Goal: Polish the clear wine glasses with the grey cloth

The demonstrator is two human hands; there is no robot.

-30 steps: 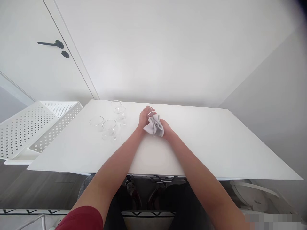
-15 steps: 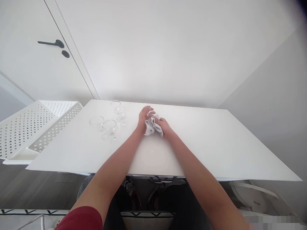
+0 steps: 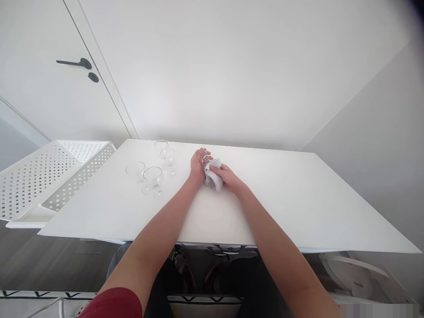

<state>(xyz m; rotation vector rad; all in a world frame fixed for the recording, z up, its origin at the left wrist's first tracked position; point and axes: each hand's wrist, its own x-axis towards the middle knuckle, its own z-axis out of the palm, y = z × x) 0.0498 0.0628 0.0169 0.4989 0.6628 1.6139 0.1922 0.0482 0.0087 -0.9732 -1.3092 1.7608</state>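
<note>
Both my hands meet near the far middle of a white table [image 3: 285,207]. My left hand [image 3: 198,162] is wrapped round a small clear glass [image 3: 207,158], of which only the rim shows between the fingers. My right hand [image 3: 226,176] is closed on a crumpled grey cloth [image 3: 212,175] and presses it against that glass. Several more clear stemmed glasses stand to the left: one pair [image 3: 164,153] near the far edge and another pair [image 3: 145,175] closer to me.
A white perforated rack [image 3: 49,176] stands off the table's left side. Behind it is a white door with a black handle [image 3: 75,64]. A plain wall runs along the table's far edge. Dark objects and a white round item [image 3: 351,269] lie below the near edge.
My right hand has pushed the cloth forward and bunched it tighter against the glass in my left hand. The loose folds seen earlier are now gathered small. The other glasses have not moved.
</note>
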